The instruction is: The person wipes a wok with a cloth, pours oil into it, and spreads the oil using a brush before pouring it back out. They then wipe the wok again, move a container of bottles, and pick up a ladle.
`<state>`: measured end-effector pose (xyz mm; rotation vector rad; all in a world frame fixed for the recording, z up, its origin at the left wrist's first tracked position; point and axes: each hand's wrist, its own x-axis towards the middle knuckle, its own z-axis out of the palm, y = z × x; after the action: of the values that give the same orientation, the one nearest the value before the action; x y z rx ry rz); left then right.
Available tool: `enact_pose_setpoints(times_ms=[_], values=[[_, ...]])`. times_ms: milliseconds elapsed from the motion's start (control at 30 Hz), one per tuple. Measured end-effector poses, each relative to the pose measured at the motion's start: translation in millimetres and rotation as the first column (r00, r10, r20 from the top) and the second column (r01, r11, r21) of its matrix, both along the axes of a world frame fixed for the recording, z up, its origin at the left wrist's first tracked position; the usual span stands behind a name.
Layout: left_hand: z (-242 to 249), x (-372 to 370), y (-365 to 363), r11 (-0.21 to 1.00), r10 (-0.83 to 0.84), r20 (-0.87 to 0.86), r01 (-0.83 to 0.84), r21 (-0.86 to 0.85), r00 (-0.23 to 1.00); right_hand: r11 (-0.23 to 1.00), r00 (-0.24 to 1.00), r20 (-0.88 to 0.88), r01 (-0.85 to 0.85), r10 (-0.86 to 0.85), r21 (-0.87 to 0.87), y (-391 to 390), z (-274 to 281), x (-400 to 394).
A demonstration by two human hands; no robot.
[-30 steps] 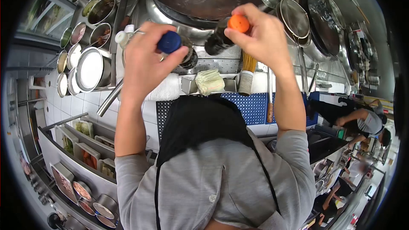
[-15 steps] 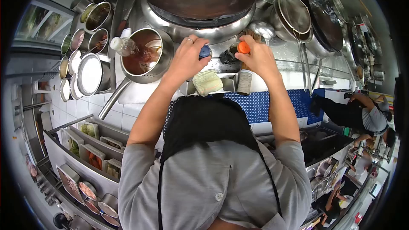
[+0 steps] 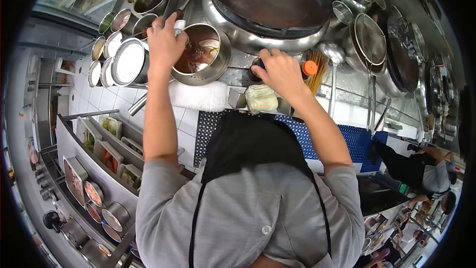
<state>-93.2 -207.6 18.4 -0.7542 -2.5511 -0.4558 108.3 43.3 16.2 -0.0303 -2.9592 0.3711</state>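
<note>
My left hand [image 3: 167, 47] is stretched out over the left rim of a steel saucepan [image 3: 225, 57], fingers apart near the small metal pots. It covers part of a clear bottle [image 3: 191, 48] that leans in the reddish-brown liquid. A white cylindrical end [image 3: 180, 26] shows beside the index finger. My right hand [image 3: 281, 72] is closed around a small blue-capped container [image 3: 261, 63], mostly hidden under the fingers. Just right of that hand stands an orange-capped container [image 3: 310, 68]. Below it, a folded pale cloth [image 3: 261, 99] lies on a metal tray.
A large wok [image 3: 270, 0] fills the back. On the right are a ladle [image 3: 331, 52], strainers [image 3: 371, 37] and a bundle of thin sticks [image 3: 319, 77]. A white towel [image 3: 198, 96] lies before the saucepan. Prep drawers [image 3: 106, 154] stand lower left; another person [image 3: 426, 173] is far right.
My left hand has left the blue-capped container and reached left over the saucepan. My right hand has let go of the orange-capped container and now holds the blue-capped one. The view has shifted.
</note>
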Motion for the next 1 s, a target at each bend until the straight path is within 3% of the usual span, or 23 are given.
enact_pose_setpoints(times_ms=[67, 167, 267, 300, 467, 600, 733, 767, 867, 967, 1000], values=[[-1.5, -12.0, -12.5, 0.997, -0.068, 0.225, 0.062, 0.033, 0.972, 1.0, 0.999, -0.026, 0.026, -0.026, 0.01, 5.0, -1.4, -0.1], [-1.5, -17.2, -26.4, 0.995, -0.045, 0.309, 0.016, 0.094, 0.95, 0.994, 0.994, -0.046, 0.099, -0.098, 0.037, 19.2, 13.3, 6.9], [14.9, -0.8, -19.6, 0.998, -0.025, 0.276, 0.007, 0.067, 0.961, 0.984, 0.984, -0.037, 0.173, -0.172, 0.028, 27.9, 18.7, 14.7], [13.7, 0.1, -19.2, 0.992, -0.092, 0.135, 0.079, 0.104, 0.987, 0.984, 0.985, -0.035, 0.171, -0.169, 0.043, 31.7, 13.6, 15.4], [95.7, 46.8, -4.5, 0.971, -0.152, 0.121, 0.125, 0.202, 0.981, 0.974, 0.974, 0.045, 0.222, -0.224, 0.046, 30.9, 7.2, 21.0], [116.9, 73.3, 14.0, 0.853, -0.412, 0.113, 0.339, 0.397, 0.904, 0.968, 0.964, -0.09, 0.25, -0.251, -0.016, 26.1, 24.7, 40.2], [89.7, 93.4, 48.3, 0.832, -0.508, 0.092, 0.461, 0.31, 0.856, 0.881, 0.894, -0.095, 0.406, -0.438, -0.241, 33.1, 26.3, 77.5], [76.3, 95.7, 56.7, 0.817, -0.537, 0.092, 0.49, 0.302, 0.838, 0.884, 0.874, -0.201, 0.387, -0.442, -0.261, 36.8, 22.0, 89.0], [32.6, 101.1, 76.4, 0.797, -0.59, 0.199, 0.524, 0.301, 0.783, 0.724, 0.754, -0.01, 0.627, -0.657, -0.288, 45.8, 24.3, 127.8], [-14.4, 100.5, 89.6, 0.812, -0.583, 0.296, 0.529, 0.247, 0.756, 0.727, 0.726, 0.04, 0.685, -0.686, 0.047, 81.9, -24.5, 183.2], [-27.8, 101.1, 93.7, 0.805, -0.592, 0.294, 0.537, 0.252, 0.75, 0.714, 0.702, 0.136, 0.692, -0.7, 0.102, 90.1, -42.3, 200.0]])
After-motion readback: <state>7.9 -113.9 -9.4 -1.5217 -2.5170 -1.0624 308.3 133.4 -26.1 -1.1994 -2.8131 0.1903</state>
